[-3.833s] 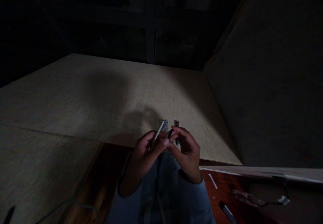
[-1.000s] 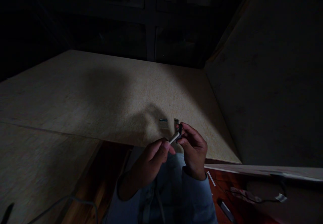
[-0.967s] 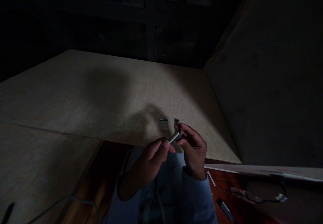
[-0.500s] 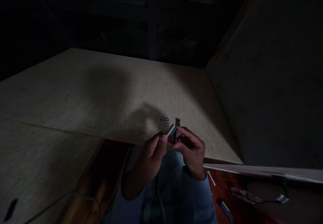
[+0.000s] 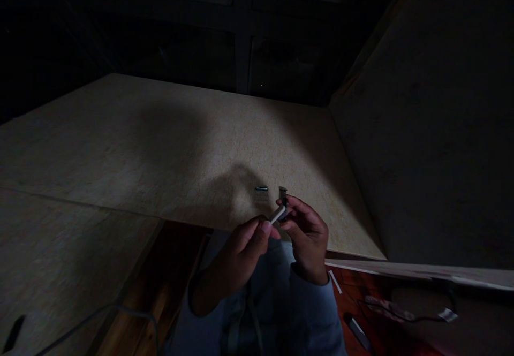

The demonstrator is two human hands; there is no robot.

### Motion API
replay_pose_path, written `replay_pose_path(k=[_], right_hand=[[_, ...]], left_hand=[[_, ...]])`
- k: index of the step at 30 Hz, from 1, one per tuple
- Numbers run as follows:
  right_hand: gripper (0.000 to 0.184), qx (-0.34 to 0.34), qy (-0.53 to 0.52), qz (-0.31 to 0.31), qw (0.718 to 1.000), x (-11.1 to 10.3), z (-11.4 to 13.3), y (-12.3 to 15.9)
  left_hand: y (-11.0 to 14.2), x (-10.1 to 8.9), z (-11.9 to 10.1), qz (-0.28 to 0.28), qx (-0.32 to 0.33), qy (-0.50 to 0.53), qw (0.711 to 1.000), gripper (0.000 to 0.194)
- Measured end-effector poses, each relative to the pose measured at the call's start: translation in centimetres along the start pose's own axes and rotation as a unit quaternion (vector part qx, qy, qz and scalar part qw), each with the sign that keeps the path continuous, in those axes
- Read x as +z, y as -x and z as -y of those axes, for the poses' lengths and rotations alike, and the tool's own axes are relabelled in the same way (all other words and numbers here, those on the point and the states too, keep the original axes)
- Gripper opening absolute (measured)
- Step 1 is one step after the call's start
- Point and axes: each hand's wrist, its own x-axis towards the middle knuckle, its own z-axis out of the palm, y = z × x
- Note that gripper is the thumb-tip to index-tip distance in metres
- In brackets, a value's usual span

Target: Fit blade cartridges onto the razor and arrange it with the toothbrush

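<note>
In the head view, my left hand [image 5: 248,242] pinches the white handle of a small brush [image 5: 277,215] between thumb and fingers. Its dark bristle side faces right, up against a small black part [image 5: 285,204]. That part sits in the fingertips of my right hand [image 5: 307,234], and the fingers and dim light hide most of its shape. On the tabletop just beyond the hands lies a short dark-green bar [image 5: 262,189] with a shiny edge. Right of it, close to my right fingertips, is a small metallic piece [image 5: 282,190].
A pale speckled tabletop [image 5: 180,152] spreads ahead and left, with a dark panel [image 5: 433,158] standing along its right side. At lower left runs a cable [image 5: 92,318]. Low on the right, a dark oblong object [image 5: 358,332] and a white strip [image 5: 334,282] lie on a reddish surface.
The brush has shifted slightly right and down, and its bristles have turned towards the black part. My right hand has turned the black part a little.
</note>
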Motion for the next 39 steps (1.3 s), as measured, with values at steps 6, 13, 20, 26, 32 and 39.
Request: replay_pose_path(k=[6,13,20,26,32,39], right_hand=[[0.039,-0.017,0.003,0.033,0.999,0.3,0.3,0.0],[0.039,-0.011,-0.013,0.019,1.000,0.1,0.1,-0.1],[0.040,0.005,-0.022,-0.052,0.998,0.1,-0.5,0.2],[0.041,0.008,-0.045,-0.080,0.996,0.5,-0.1,0.1],[0.036,0.014,-0.047,-0.087,0.995,0.4,-0.3,0.0],[0.039,0.033,-0.092,-0.059,0.993,0.7,-0.4,0.1]], left_hand=[[-0.6,0.9,-0.1,-0.077,0.020,0.016,0.997,0.050],[-0.6,1.1,0.0,-0.091,0.026,0.006,0.995,0.051],[-0.4,1.3,-0.6,-0.044,0.019,-0.003,0.999,0.053],[-0.1,1.4,-0.7,0.002,0.008,0.021,1.000,0.055],[0.0,1.3,-0.6,0.024,0.002,0.031,0.999,0.053],[-0.2,1.2,-0.5,-0.007,0.015,0.028,0.999,0.053]])
